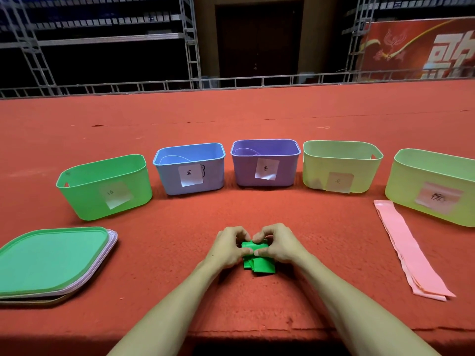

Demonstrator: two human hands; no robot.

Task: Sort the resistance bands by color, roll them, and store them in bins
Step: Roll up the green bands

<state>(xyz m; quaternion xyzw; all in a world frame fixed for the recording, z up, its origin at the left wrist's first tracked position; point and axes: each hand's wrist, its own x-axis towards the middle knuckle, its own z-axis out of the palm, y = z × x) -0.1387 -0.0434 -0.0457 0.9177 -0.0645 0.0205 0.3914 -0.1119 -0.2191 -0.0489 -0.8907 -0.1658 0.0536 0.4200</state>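
Green band [258,260] sits dead centre on the red-carpeted counter [180,291], close to the near edge, between both hands. Left hand [228,249] and right hand [279,246] are both on it. Each grip is closed tight, thumb and fingertips pinching the bunched, rolled-up far end. A short flat tail of the band sticks out toward the body. The roll's long axis runs left-right and the loose tail runs near-far, so I'd guess the roll gets finished by turning toward the person. Rolling looks nearly done.

Stack of lids [51,260], green one on top, lies well apart to the left. Pink bands [408,250] lie flat in a pile to the right, long axis near-far, unrolled, their far end just beside the far-right bin [406,186].

Further out is a row of five labelled bins: green bin [84,199], blue bin [167,176], purple bin [244,173], pale yellow bin [365,176], then that far-right one. Some looped item shows inside the blue and purple bins; can't tell for the rest.

Key relation: the green bin is forward and left of the grip, and the left hand is nearer to it. The drop-off likely goes that way.

Railing and dark racks are behind.
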